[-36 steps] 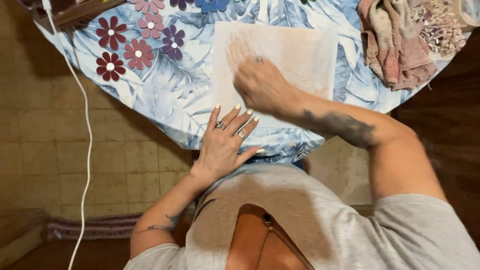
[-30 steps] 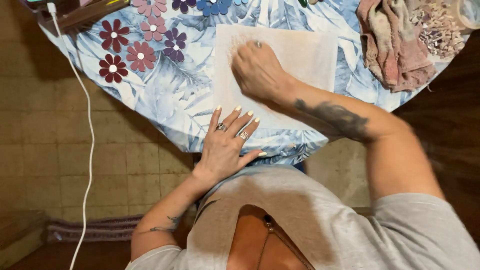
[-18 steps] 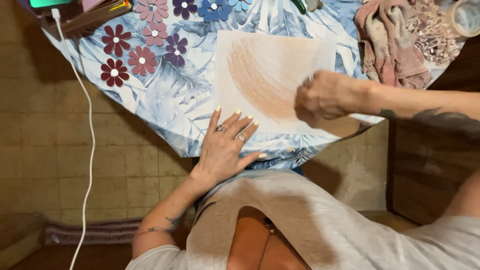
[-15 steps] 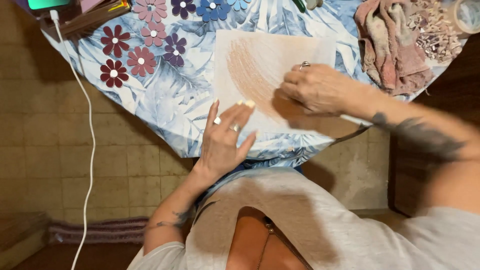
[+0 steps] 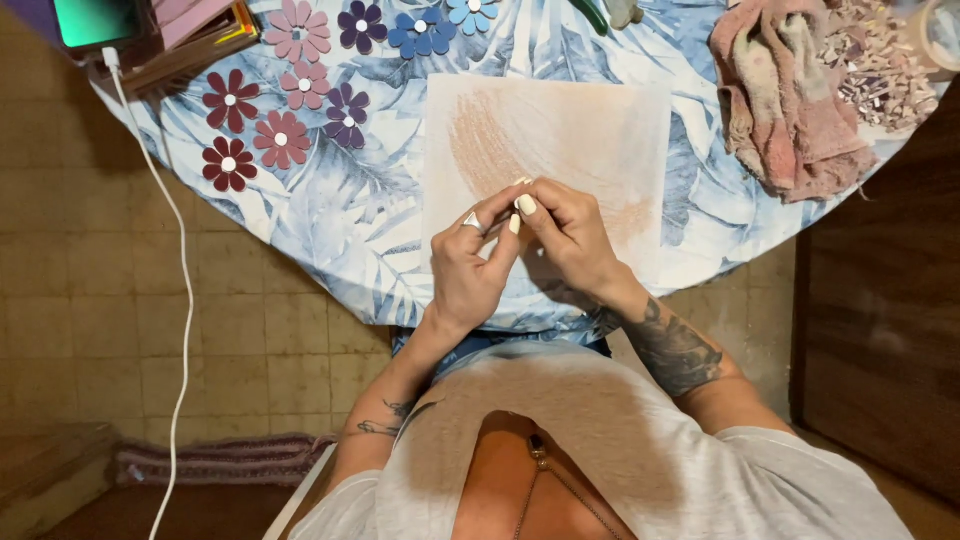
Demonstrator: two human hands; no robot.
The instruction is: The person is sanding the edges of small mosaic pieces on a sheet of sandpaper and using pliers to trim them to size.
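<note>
- Left hand [image 5: 468, 268]: over near edge of the pale board [image 5: 600, 120], fingers curled in, fingertips meeting those of the right hand [image 5: 567, 235]; ring on one finger.
- Right hand: fingers bunched against the left's; something small poss. pinched between the two, too small to tell. Grip of either hand: can't tell.
- Pale board: squarish, flat on the table [image 5: 340, 215], edges approx. square to the person; brownish arc smear on its left half, sweeping from top left down toward lower right.
- Table: round, blue-white leaf-print cover.
- Flower cut-outs [image 5: 282, 138]: dark red, pink, purple, blue; cluster at far left of table, well apart from the hands.
- Pink rag [image 5: 785, 95]: crumpled, far right, beside a heap of small chips [image 5: 880, 60].
- White cable [image 5: 180, 300]: hangs off table's left edge.
</note>
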